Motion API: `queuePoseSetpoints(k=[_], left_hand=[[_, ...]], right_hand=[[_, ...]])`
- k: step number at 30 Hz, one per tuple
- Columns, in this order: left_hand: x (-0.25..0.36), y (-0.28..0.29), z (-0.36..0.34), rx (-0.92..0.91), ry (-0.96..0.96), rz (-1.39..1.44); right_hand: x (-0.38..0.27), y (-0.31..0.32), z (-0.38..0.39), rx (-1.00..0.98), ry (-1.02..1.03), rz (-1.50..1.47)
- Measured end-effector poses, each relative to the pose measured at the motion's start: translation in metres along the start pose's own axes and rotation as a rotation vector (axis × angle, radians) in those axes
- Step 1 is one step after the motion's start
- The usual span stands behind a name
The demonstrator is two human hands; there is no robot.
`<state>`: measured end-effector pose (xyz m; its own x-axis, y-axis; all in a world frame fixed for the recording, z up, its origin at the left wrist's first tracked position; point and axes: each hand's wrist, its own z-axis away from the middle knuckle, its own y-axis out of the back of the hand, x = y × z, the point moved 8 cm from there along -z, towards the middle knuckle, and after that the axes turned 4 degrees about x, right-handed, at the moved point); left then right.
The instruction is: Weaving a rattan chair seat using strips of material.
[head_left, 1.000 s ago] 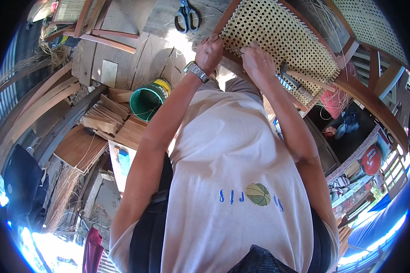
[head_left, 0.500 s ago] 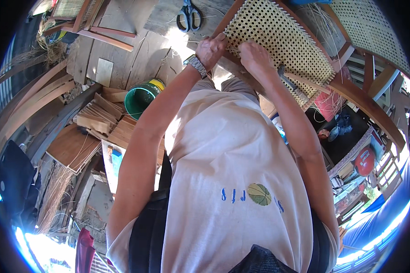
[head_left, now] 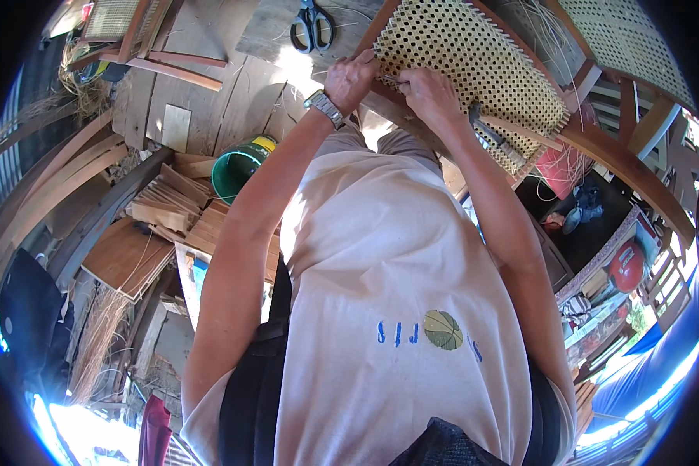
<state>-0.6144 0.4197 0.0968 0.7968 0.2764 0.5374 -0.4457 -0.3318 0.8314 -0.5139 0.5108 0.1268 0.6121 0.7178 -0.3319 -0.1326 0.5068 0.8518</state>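
Note:
A woven cane panel in a reddish-brown wooden frame lies before me. At its near left corner, my left hand, with a metal watch on the wrist, has its fingers closed against the edge. My right hand is pinched just beside it on the same edge. Something thin and short spans the gap between the fingertips; its kind is too small to tell. A hammer rests on the cane right of my right hand. Black-handled scissors lie on the board beyond my left hand.
A green bucket stands on the left, near stacked wood pieces. Another cane-panelled frame is at the far right, with a curved wooden leg below it. Loose cane strands lie between the frames. A red ball-like object sits lower right.
The whole view has shifted slightly. Both hands stay at the panel's corner; the right fingertips sit a little lower and the thin piece between the hands now shows.

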Motion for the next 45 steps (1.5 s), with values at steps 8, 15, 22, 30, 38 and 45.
queuePoseSetpoints(k=[8, 15, 22, 30, 38, 45], left_hand=[[0.007, 0.006, 0.013, 0.126, 0.033, -0.128], [0.011, -0.001, 0.023, 0.144, 0.049, -0.040], [0.009, 0.002, 0.034, 0.195, 0.264, 0.065], [0.015, 0.011, 0.017, 0.053, 0.253, -0.128], [0.062, 0.004, -0.031, 0.150, 0.038, 0.221], [0.009, 0.000, -0.020, 0.257, 0.310, 0.311]], right_hand=[[0.001, -0.003, 0.014, 0.321, 0.167, 0.100], [0.012, 0.007, 0.013, 0.126, 0.067, 0.026], [0.044, -0.007, 0.000, 0.145, -0.099, -0.370], [0.021, -0.017, -0.025, 0.300, -0.034, -0.425], [0.084, 0.049, 0.006, 0.296, -0.184, -0.546], [0.047, 0.016, 0.014, 0.229, -0.057, -0.213]])
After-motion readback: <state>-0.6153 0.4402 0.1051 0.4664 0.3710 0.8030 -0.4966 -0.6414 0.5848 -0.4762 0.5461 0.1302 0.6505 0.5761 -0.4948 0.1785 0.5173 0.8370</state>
